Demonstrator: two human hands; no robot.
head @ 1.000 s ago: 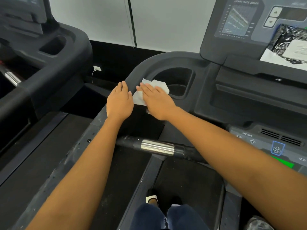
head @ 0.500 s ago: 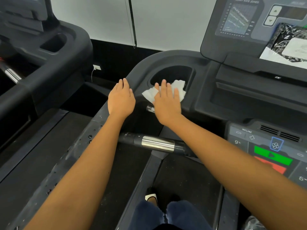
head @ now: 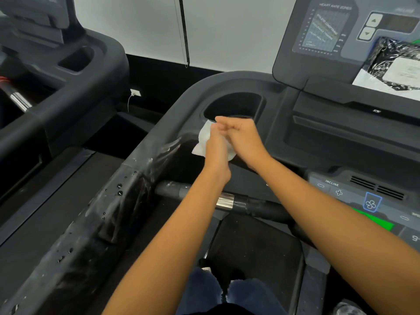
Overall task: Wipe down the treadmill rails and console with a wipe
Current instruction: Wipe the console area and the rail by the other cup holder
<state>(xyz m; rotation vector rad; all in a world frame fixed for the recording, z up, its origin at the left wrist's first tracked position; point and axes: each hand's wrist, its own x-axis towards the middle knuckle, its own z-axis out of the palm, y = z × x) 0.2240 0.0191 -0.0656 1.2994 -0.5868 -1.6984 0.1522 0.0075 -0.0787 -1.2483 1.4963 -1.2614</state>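
Observation:
The white wipe (head: 203, 138) is bunched between both hands just in front of the cup holder (head: 234, 105) on the dark treadmill console (head: 318, 105). My left hand (head: 216, 151) is closed over the wipe from the left, its fingertips touching those of my right hand (head: 244, 142), which curls against the wipe from the right. Most of the wipe is hidden by the hands. The left rail (head: 127, 189), wrapped in wrinkled clear plastic with water drops on it, runs from the console toward the lower left.
A handlebar with a shiny metal sensor (head: 225, 202) crosses below my forearms. The button panel (head: 363, 201) sits at right, with the display (head: 322, 30) and a plastic-wrapped packet (head: 395, 67) above it. A second treadmill (head: 68, 71) stands at left. A cord (head: 184, 30) hangs on the wall.
My left hand left the rail and moved right onto the wipe. My right hand, flat on the wipe at the cup holder's edge before, has curled, and both hands now bunch the wipe.

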